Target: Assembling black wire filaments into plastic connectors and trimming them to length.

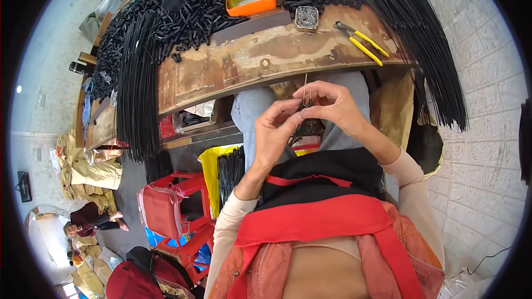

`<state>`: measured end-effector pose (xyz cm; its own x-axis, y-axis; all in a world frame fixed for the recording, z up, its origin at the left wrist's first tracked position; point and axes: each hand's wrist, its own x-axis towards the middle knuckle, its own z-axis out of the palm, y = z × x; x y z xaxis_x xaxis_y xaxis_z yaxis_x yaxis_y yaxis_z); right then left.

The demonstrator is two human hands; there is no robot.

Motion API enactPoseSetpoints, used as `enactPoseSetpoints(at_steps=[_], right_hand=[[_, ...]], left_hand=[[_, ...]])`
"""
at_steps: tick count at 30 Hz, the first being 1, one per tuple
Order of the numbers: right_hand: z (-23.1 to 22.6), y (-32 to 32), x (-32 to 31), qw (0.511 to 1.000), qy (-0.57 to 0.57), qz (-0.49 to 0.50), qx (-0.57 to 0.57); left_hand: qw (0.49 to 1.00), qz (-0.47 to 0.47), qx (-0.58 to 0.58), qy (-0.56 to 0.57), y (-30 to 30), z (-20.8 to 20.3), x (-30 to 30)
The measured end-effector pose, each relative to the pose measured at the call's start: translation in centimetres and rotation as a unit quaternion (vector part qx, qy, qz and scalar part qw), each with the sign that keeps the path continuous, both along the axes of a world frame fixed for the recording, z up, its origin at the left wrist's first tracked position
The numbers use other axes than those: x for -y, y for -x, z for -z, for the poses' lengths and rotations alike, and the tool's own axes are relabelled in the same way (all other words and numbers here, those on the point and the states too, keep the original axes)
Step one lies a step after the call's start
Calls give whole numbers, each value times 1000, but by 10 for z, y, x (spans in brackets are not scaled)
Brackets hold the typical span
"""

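Observation:
Over my lap, just off the table's front edge, my left hand [277, 125] and my right hand [334, 108] meet with fingertips pinched. Between them they hold a few thin rods [305, 82] that point upward, with small dark parts around their lower ends. Dark lengths also show below my fingers; their exact shape is hidden by the hands. Nearest on the wooden table [238, 72] lie yellow-handled pliers [363, 45], jaws toward the far left. A small square dish [306, 17] of tiny metallic bits stands beyond my hands.
A heap of short black tubular pieces [194, 8] covers the far table, with an orange box [251, 10] in it. Bundles of long black rods hang over the edge at left [136, 88] and right [424, 39]. Red stools [166, 207] stand left; a person [91, 217] sits beyond.

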<state>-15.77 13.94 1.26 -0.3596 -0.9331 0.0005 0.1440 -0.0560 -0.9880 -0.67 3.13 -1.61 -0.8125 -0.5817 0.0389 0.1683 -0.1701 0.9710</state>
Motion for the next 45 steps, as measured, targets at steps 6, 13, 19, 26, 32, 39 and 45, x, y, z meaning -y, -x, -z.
enactPoseSetpoints(at_steps=[6,13,19,26,32,39,45], right_hand=[[-2,-10,1,997,15,25,72],[-3,-25,8,983,123,1,133],[-5,-12,21,967,132,-142,167],[-10,0,23,974,126,-79,171],[-7,5,13,982,126,-17,138],[3,153,35,917,-16,143,-372],[40,278,47,722,-122,364,-575]], left_hand=[[999,22,7,-42,-2,-22,8],[998,-40,-57,0,-10,-20,2],[965,195,-118,-130,-10,-21,42],[977,137,-98,-135,9,-27,36],[990,115,-21,-75,8,-11,34],[997,48,-13,-51,38,-11,44],[990,107,-10,-91,45,-9,40]])
